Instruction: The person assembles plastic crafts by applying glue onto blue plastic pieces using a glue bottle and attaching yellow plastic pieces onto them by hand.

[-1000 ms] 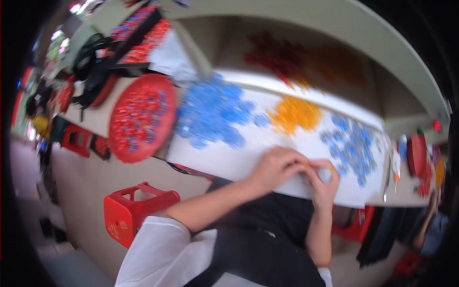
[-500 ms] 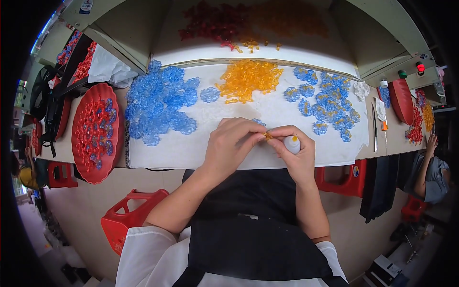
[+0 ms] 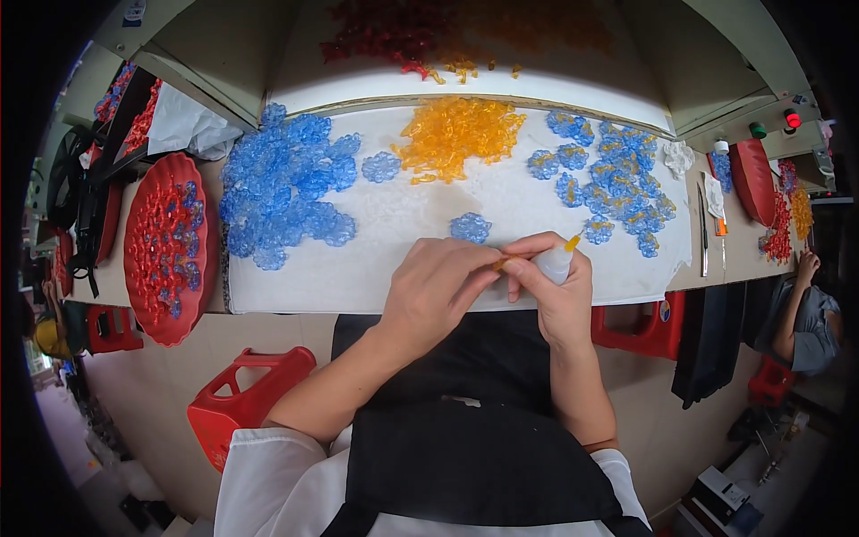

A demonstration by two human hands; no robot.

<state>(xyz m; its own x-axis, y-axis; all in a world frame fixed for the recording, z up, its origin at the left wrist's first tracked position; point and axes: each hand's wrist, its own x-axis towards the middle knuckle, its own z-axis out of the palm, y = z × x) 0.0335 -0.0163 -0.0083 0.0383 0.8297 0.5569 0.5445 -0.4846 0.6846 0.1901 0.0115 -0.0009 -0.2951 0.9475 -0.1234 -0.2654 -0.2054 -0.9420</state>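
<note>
Left hand (image 3: 419,291), fingertips pinched on a small amber piece (image 3: 499,265); right hand (image 3: 567,309), fingertips on the same piece, also holding a white bottle (image 3: 554,266) (nozzle (image 3: 573,242) away from the fingertips); blue flower (image 3: 470,227), just beyond the fingers; possible fault: split right-hand grip squeezing out a drip or losing the piece

Left hand (image 3: 422,291) pinching amber piece (image 3: 500,265), right hand (image 3: 565,309) holding white bottle (image 3: 555,266), blue flower (image 3: 470,227) ahead

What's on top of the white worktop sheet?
Translucent blue flower-shaped pieces, mostly piled left; translucent orange pieces heaped centrally; blue-and-orange flower-shaped pieces at right, near a crumpled white wad. The heaps, left hand and right hand hide what lies beneath.
</note>
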